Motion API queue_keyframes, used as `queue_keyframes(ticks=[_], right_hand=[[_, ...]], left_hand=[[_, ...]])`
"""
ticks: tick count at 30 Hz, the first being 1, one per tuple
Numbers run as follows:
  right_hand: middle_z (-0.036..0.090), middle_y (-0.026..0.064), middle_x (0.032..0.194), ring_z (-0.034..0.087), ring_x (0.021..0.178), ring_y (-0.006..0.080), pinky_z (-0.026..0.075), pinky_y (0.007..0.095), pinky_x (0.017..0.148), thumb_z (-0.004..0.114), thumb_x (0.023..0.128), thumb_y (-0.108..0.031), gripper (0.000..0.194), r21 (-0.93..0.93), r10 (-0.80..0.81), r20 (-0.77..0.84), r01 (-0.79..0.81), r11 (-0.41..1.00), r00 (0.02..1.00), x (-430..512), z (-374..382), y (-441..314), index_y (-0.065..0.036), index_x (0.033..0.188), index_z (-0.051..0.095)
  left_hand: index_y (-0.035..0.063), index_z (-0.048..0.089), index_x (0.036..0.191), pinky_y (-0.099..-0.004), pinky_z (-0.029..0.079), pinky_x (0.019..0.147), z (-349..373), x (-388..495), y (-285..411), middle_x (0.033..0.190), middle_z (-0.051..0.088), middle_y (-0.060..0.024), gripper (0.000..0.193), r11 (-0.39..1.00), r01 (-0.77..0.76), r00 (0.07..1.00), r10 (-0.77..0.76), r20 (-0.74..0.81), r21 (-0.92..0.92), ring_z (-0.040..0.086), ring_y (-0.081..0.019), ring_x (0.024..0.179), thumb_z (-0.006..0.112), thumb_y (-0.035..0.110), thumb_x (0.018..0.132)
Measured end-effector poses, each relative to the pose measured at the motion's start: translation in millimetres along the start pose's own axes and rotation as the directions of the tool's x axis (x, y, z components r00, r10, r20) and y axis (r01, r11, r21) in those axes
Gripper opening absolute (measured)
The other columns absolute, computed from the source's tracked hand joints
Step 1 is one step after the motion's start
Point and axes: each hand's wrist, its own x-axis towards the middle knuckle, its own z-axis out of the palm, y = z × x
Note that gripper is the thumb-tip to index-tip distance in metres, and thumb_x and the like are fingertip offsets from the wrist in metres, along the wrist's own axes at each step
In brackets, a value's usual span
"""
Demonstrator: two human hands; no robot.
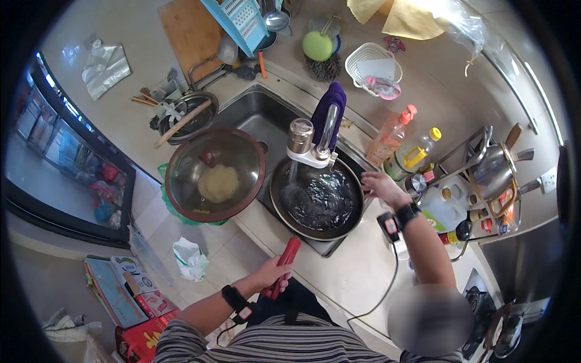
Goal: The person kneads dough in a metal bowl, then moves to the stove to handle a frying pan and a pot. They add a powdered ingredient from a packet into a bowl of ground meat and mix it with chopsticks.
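A dark frying pan (313, 199) rests over the sink, its lower part on the steel sink rim. Water from the tap's filter head (302, 140) runs into it, and the surface ripples with bright reflections. My left hand (274, 274) is closed around a red handle (288, 254) at the pan's near side. By the pan's right edge, my right hand (383, 187) is held with its fingers apart and slightly blurred, with nothing seen in it. Whether its fingertips touch the rim, I cannot tell. A purple cloth (333, 102) hangs over the tap's neck.
Left of the pan, a glass lid (215, 174) with a brown rim lies over the sink's edge. An orange pump bottle (391, 136) and a yellow-capped bottle (413, 152) stand beyond my right hand. A black cable (386, 290) hangs from my right wrist.
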Motion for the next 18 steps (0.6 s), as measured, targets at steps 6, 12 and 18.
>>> queue_keyframes(ticks=[6,12,18], right_hand=[[0.051,-0.0009,0.08,0.053,0.078,0.0121,0.053,0.0368,0.072,0.053,0.09,-0.015,0.01,0.275,0.004,0.008,-0.006,0.961,1.0,149.1,4.5,37.7,-0.007,0.091,0.059],[0.062,0.004,0.091,0.059,0.085,0.0192,0.049,0.0386,0.08,0.043,0.091,-0.016,0.022,0.304,-0.034,0.168,-0.019,0.953,0.985,252.2,20.2,58.8,-0.008,0.098,0.063],[0.065,0.0112,0.109,0.061,0.098,0.0245,0.044,0.0412,0.094,0.043,0.096,-0.033,0.04,0.489,-0.067,0.421,-0.163,0.857,0.905,230.8,38.6,28.4,-0.001,0.111,0.061]], left_hand=[[0.0085,0.04,0.108,-0.028,0.047,0.046,11.7,-5.5,0.6,0.074,0.049,-0.0023,0.026,0.999,0.027,0.998,-0.025,-0.061,0.028,0.05,-0.0103,0.051,0.057,0.022,0.095],[0.009,0.04,0.11,-0.0279,0.047,0.049,23.5,-8.0,2.0,0.076,0.049,-0.0022,0.026,0.997,0.064,0.995,-0.067,-0.077,-0.041,0.05,-0.0102,0.053,0.057,0.02,0.095],[0.008,0.039,0.112,-0.0292,0.049,0.052,18.5,-4.7,1.3,0.077,0.05,-0.0033,0.023,0.997,0.081,0.995,-0.081,-0.057,0.012,0.052,-0.0118,0.055,0.053,0.019,0.097]])
